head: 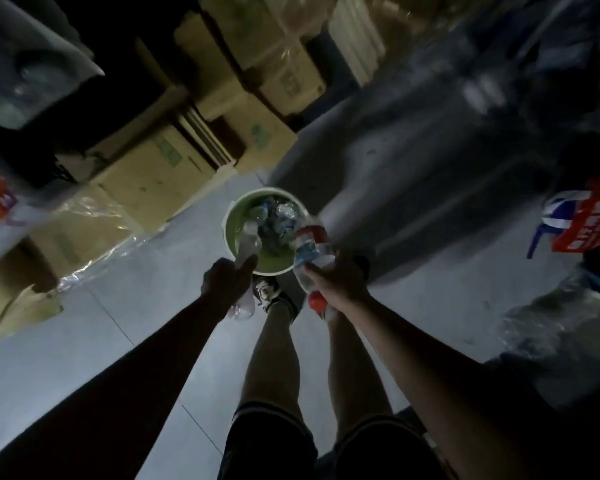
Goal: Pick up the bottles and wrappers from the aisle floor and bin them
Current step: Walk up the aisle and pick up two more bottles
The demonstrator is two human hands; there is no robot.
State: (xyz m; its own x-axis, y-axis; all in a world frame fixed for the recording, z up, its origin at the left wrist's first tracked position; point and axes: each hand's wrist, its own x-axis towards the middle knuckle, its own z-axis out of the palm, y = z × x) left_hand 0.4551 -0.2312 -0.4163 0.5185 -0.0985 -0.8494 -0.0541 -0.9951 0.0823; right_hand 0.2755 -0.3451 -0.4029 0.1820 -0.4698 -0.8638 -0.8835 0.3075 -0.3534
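Dim warehouse aisle, pale grey floor (146, 306), cardboard boxes (160, 168) stacked along the left under loose plastic film, red-printed packs (582, 220) on the right edge, much of it blurred.

Head view, only one given: green bin (274, 265) standing on the floor just ahead of the feet, already holding a heap of clear bottles and crumpled wrappers (278, 216). Left hand (227, 280) curled round a clear bottle (248, 242), one end poking out over the near rim of the bin, the other hanging below the fist. Right hand (340, 284) gripping a labelled bottle (312, 251) with a blue-and-white label and red band, held above the right rim; red cap (315, 301) showing under the hand, possibly a second bottle in the same grip, too dark to tell.

Judged progress: well along. Plenty binned already, both hands loaded and poised at the bin, release not yet made. No loose litter visible on the lit stretch of floor, though dark and smeared areas could hide more.
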